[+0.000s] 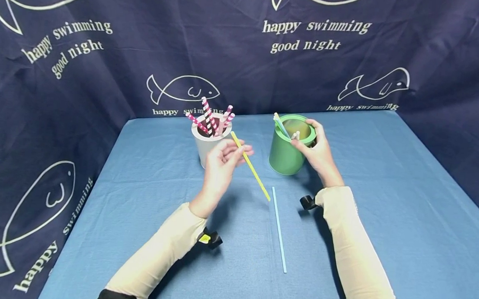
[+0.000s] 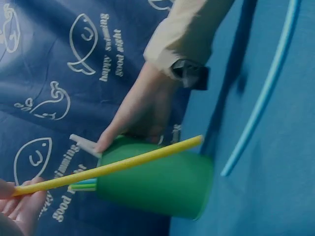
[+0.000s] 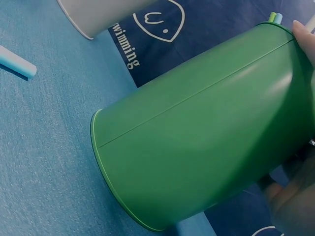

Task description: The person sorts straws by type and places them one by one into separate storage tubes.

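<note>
Blue cloth covers the table (image 1: pixel 382 211) in the head view, and the work looks like sorting straws into 2 cups. The white cup (image 1: pixel 205 147) already holds several striped straws (image 1: pixel 209 116); the green cup (image 1: pixel 286 154) holds a few plain ones. The left hand (image 1: pixel 221 164) pinches a yellow straw (image 1: pixel 250 166) near its upper end, in the air between the cups, lower tip just above the cloth. The right hand (image 1: pixel 316 149) grips the green cup's rim and pinches a white straw (image 1: pixel 296 135) over its mouth. A blue straw (image 1: pixel 279 230) lies loose on the cloth, so I judge at least 3 straws remain to be placed.

From the left wrist, the yellow straw (image 2: pixel 108 168) crosses in front of the green cup (image 2: pixel 157 184); the fingers (image 2: pixel 22 204) curl round its end. The right hand (image 2: pixel 135 115) rests on the rim with the white straw (image 2: pixel 84 145). The blue straw (image 2: pixel 261 96) lies beyond.

From the right wrist, the green cup (image 3: pixel 197 147) fills the frame, fingers (image 3: pixel 305 42) at its rim; the white cup's (image 3: pixel 98 14) base and the blue straw's (image 3: pixel 15 61) end show.
</note>
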Demonstrator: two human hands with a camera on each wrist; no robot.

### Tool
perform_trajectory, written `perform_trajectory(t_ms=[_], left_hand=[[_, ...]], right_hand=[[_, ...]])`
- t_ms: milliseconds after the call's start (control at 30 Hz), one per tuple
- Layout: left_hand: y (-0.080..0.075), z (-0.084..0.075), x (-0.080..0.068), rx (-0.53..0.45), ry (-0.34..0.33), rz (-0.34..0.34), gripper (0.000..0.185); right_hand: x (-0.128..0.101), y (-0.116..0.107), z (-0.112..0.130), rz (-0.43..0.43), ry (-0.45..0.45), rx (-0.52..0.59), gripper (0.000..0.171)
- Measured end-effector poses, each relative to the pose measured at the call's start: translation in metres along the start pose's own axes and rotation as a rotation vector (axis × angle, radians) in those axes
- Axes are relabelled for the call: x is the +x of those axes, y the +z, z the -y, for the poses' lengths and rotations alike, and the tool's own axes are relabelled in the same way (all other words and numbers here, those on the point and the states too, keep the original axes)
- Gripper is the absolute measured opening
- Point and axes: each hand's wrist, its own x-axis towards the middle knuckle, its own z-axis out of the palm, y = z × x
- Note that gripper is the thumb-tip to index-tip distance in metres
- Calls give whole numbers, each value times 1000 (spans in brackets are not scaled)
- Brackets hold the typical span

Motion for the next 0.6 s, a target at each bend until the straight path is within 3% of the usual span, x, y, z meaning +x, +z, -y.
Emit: perform_trajectory(t_ms=[167,300,433,600], left_hand=[[0,-8,6,-118,250,-86,23],[3,-12,7,-144,441,-114,21],[9,-14,10,-170,538,-135,23],[19,-13,17,-229,598,-155,25]], right_hand=[[-1,1,1,-2,-3,5,70],[-1,1,2,12,0,4,71],[-1,1,2,15,4,7,72],[-1,0,3,7,-1,11,71]])
